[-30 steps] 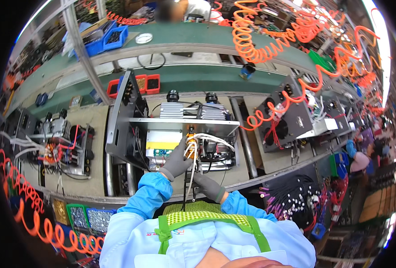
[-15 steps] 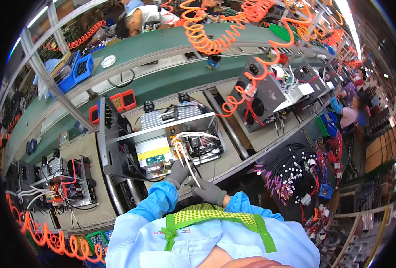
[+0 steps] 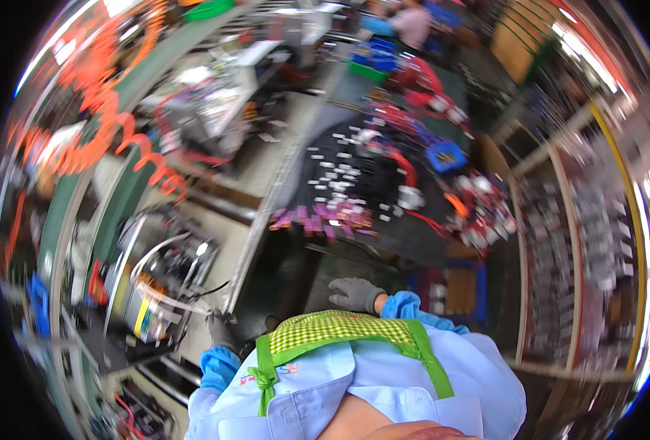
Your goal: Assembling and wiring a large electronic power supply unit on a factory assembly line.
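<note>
Swinging away to the person's right, the right hand [image 3: 357, 295] is now hovering well apart from the white leads [image 3: 180, 301] it was close beside half a second ago, and the whole view is turning with it. Down nearest, a green checked apron [image 3: 340, 327] is spanning the chest. Just beyond its edge, that right hand's fingers [image 3: 344, 287] are reaching out loosely, released, gripping nothing visible. Over on the left, the left hand [image 3: 222, 331] is staying by the ends of the leads; it's blurring, so whether its fingers are grasping them I cannot tell. Past that hand, the unit [image 3: 168, 274] is sitting on the tabletop [image 3: 231, 233] to the person's left, its leads trailing toward the glove. Farther ahead, black cables [image 3: 332, 170] are fanning out on a dark surface, showing white connectors and purple ends, with red wires [image 3: 411, 174] and a blue bin [image 3: 446, 155] sitting alongside. Out left, an orange hose [image 3: 136, 147] is coiling; on the right a rack [image 3: 573, 249] is standing. Far off, a co-worker [image 3: 413, 26] in pink is appearing.
</note>
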`<state>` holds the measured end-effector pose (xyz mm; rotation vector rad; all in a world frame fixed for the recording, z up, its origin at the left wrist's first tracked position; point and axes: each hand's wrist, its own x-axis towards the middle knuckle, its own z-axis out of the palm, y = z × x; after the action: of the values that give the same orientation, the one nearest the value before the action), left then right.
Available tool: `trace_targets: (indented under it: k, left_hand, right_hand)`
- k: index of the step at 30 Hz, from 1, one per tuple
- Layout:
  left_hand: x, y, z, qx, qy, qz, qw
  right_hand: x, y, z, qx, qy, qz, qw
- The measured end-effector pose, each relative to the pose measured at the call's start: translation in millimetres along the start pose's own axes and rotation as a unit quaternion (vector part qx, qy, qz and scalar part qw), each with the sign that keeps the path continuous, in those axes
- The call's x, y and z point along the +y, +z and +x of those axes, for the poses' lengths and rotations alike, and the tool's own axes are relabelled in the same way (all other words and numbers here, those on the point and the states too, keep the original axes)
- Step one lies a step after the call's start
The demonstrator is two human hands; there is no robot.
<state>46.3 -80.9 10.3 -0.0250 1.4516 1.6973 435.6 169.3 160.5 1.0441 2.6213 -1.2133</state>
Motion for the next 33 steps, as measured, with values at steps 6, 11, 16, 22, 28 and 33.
trace_targets:
  k: [6, 11, 16, 22, 28, 33]
  left_hand:
    - [-88, 124, -4, -0.214, -0.051, 0.581, 0.783]
    - [-100, 325, -19, -0.446, 0.072, 0.633, 0.628]
    - [-115, 492, -13, -0.508, 0.059, 0.639, 0.575]
    - [-170, 589, -44, -0.589, 0.136, 0.601, 0.523]
    - [-229, 600, -77, -0.670, 0.017, 0.645, 0.367]
    - [-243, 622, -91, -0.714, 0.103, 0.630, 0.287]
  right_hand:
    - [97, -63, -144, 0.125, 0.122, 0.050, 0.983]
    - [141, -58, -226, 0.331, 0.199, 0.068, 0.920]
    - [139, -18, -279, 0.387, 0.299, 0.226, 0.843]
    - [144, -9, -335, 0.459, 0.410, 0.279, 0.737]
    - [217, -16, -409, 0.626, 0.452, 0.255, 0.582]
    - [223, -146, -465, 0.766, 0.370, 0.174, 0.497]
